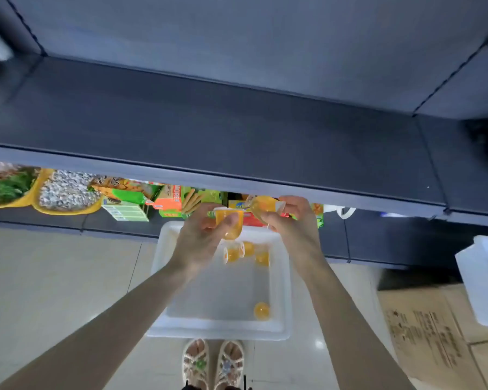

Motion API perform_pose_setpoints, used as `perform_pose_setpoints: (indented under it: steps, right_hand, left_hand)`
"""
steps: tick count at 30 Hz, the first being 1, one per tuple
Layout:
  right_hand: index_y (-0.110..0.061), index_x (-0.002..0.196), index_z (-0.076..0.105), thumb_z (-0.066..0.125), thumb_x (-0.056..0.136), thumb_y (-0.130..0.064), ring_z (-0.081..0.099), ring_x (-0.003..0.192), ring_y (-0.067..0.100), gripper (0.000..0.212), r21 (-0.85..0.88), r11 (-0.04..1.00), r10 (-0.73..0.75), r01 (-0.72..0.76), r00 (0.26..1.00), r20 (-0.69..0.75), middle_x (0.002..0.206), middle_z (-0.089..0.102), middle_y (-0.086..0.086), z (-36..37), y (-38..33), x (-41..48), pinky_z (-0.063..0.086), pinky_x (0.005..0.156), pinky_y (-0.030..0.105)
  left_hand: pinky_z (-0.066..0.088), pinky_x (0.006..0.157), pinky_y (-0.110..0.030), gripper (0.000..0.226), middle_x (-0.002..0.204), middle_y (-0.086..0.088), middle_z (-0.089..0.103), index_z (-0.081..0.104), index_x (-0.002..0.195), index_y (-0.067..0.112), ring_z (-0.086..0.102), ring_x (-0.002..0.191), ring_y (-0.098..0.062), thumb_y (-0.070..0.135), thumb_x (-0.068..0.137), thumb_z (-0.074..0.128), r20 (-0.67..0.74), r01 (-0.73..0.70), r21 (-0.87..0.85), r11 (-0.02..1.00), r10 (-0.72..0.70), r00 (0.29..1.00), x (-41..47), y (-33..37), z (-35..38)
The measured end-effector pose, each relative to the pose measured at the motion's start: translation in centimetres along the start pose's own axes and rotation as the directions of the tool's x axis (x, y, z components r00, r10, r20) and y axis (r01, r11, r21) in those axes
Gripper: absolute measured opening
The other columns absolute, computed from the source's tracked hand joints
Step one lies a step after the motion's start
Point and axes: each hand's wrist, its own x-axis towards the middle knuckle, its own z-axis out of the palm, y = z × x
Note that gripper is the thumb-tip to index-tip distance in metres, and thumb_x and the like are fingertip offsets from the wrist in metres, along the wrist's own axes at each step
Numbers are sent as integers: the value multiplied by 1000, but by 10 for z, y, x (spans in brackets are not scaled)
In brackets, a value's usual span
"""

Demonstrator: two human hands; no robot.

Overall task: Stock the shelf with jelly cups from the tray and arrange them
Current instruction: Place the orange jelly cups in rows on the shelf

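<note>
My left hand (200, 235) grips an orange jelly cup (231, 220) held upright above the far end of the white tray (282, 291). My right hand (288, 218) holds a second orange jelly cup (265, 205), tilted on its side, just below the front edge of the dark grey shelf (209, 130). Several more orange jelly cups lie in the tray: a cluster (245, 253) near its far end and a single one (262, 311) near its close right corner. The shelf's top surface is bare.
On the lower shelf sit yellow trays of wrapped sweets (65, 194) and greens (6, 187), plus snack boxes (169, 201). The tray rests on the tiled floor by my sandalled feet (213, 364). Flattened cardboard (434, 342) and a white foam box (485, 282) lie to the right.
</note>
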Motion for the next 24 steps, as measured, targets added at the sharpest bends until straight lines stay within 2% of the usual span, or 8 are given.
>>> perform_pose_setpoints:
  steps: [3,5,7,10,13,16,20,24]
  right_hand:
    - [-20,100,54,79,70,-12,63,75,2,40,-2,985,-175,175,984,30,90,61,-9,-2,-88,-15,53,69,24]
    - [-19,100,54,78,71,-10,62,77,1,39,-23,956,-290,292,955,55,90,61,-11,-4,-138,-26,53,74,27]
    - [-16,104,55,77,73,-10,60,75,-3,38,-39,924,-376,380,923,84,88,60,-15,-6,-179,-37,51,76,21]
    - [-17,110,56,74,77,-11,58,78,-1,38,-71,870,-477,488,869,132,89,58,-16,-6,-234,-48,47,68,8]
    - [-17,111,60,73,79,-13,58,90,9,35,-114,795,-576,596,800,165,105,56,-6,-3,-280,-53,46,77,15]
    - [-12,115,64,73,79,-13,59,100,15,37,-163,699,-668,696,718,199,115,53,0,4,-322,-56,46,89,22]
    - [-21,105,66,75,77,-14,63,98,13,30,-194,644,-711,740,673,206,113,63,-2,19,-367,-52,53,85,27]
    - [-16,109,67,72,81,-12,58,110,17,29,-317,583,-730,749,653,200,121,62,0,35,-396,-39,48,94,29]
  left_hand:
    - [48,66,-21,29,79,-5,68,58,95,20,65,71,-13,40,76,69,-40,-128,-32,991,127,991,-13,89,-20]
    - [48,61,-19,30,77,-3,68,57,94,18,66,70,-14,34,76,75,-58,-205,-24,978,204,977,-21,139,-34]
    - [49,55,-19,28,73,0,66,56,91,18,63,61,-7,26,75,77,-75,-281,-12,959,280,957,-28,180,-49]
    - [45,49,-9,26,79,-4,62,54,99,8,61,57,0,8,80,71,-94,-381,32,924,383,919,-34,234,-70]
    - [47,55,-13,30,85,-1,64,53,103,11,63,69,-7,13,80,72,-129,-458,83,885,465,876,-36,283,-89]
    - [52,73,-32,29,92,-5,69,55,94,24,66,83,-25,23,76,77,-153,-493,135,859,510,846,-29,321,-107]
    - [48,71,-26,29,96,0,66,54,92,26,62,81,-18,26,75,78,-174,-556,179,812,582,794,-10,359,-126]
    - [53,78,-35,34,101,-1,65,55,100,24,62,86,-25,32,75,77,-166,-572,270,774,623,764,19,380,-136]
